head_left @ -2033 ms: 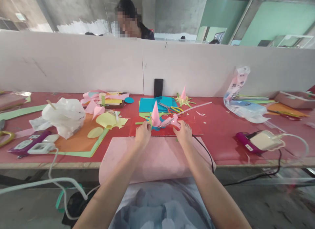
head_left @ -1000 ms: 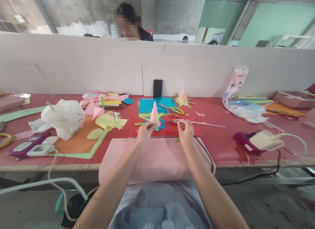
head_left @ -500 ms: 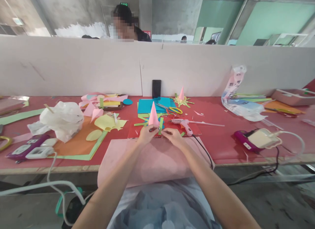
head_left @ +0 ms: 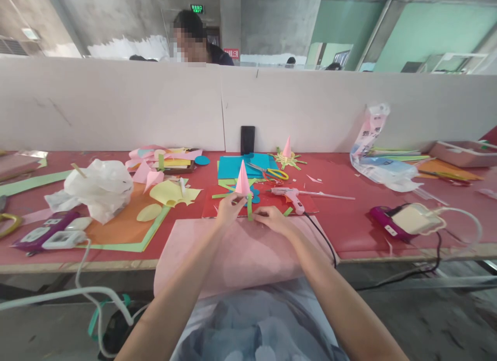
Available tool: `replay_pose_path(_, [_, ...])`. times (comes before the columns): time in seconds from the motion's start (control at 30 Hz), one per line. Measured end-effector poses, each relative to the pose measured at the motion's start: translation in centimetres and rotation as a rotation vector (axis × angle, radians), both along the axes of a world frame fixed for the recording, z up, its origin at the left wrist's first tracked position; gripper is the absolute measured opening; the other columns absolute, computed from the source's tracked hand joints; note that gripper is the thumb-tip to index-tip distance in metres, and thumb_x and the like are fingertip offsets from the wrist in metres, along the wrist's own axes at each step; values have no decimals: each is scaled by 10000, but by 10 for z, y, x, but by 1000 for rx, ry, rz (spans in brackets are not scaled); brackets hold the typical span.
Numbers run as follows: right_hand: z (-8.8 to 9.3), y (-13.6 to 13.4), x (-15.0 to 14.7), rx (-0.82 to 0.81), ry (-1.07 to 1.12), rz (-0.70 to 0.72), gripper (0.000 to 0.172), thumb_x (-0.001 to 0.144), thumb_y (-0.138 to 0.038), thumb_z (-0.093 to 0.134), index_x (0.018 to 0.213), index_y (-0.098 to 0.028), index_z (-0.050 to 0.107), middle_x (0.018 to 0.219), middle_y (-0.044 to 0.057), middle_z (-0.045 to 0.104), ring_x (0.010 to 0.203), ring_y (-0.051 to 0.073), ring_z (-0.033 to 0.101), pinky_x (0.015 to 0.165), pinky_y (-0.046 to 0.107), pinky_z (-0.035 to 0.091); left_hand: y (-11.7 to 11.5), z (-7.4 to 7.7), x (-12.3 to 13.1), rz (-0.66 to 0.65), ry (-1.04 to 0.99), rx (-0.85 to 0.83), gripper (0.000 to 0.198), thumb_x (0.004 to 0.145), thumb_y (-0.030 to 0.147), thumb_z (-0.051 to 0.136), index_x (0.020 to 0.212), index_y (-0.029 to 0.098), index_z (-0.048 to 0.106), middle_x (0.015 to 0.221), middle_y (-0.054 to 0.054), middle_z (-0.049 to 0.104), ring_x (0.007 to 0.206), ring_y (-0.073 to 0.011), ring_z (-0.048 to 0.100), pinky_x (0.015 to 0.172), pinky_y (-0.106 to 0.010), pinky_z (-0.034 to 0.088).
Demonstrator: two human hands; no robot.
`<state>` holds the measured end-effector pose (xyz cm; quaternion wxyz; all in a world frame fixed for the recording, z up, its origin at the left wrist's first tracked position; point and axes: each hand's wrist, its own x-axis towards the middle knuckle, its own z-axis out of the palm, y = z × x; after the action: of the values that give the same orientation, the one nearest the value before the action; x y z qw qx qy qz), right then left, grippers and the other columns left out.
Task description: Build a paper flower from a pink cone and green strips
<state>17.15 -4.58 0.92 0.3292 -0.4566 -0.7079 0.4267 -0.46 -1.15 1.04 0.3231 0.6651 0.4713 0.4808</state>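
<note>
Fingers of the left hand (head_left: 229,207) and right hand (head_left: 273,218) pinch closed on a green strip (head_left: 249,207), seemingly to steady it upright against the pink cone (head_left: 243,179); both stand on a red sheet (head_left: 267,201) near the table's (head_left: 349,231) front edge; the glue gun (head_left: 290,195) lies just right of them.

Two seconds ago the right hand (head_left: 273,219) gripped the glue gun (head_left: 290,196) with its nozzle at the foot of the pink cone (head_left: 243,179). It then carried the gun off to the right and let go. The gun now lies flat on the table, just beyond and to the right of the right fingers. The emptied hand has come back to the left, and its fingertips now pinch the lower end of a green strip (head_left: 249,206). The strip has turned from slanting to upright between the two hands. The left hand (head_left: 228,210) has drawn slightly toward the body, its fingers just left of the strip.
</note>
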Motion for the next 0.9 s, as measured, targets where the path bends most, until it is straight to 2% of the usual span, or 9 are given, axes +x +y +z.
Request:
replay_pose_path(0.13, [0,0,0,-5,-7,-3,332,757,-488,565,733,-166,646,622,-8,594,546,113,518,526,221,378,2,-2,0,36,50,1,191,763,328,533,813,182,647,827,-23,678,772,-144,604,698,-237,458])
replay_pose_path(0.3, [-2,0,-1,-8,-3,-92,344,782,-504,536,749,-179,642,546,-19,585,411,90,459,454,218,342,5,-5,-2,111,166,45,152,777,281,536,812,193,655,811,-13,671,740,-137,597,684,-233,452])
replay_pose_path(0.53, [-7,5,-3,-79,-12,-106,350,774,-513,547,675,-183,606,581,4,636,384,88,478,390,207,331,4,-6,0,106,410,104,133,805,249,532,804,198,656,814,-29,644,788,-152,583,714,-239,443])
replay_pose_path(0.9, [-9,12,-7,-198,-14,-125,283,791,-381,556,611,-165,589,499,0,617,330,76,465,338,192,326,7,-8,0,116,458,89,88,800,215,536,786,186,618,814,-32,625,806,-158,573,717,-248,438])
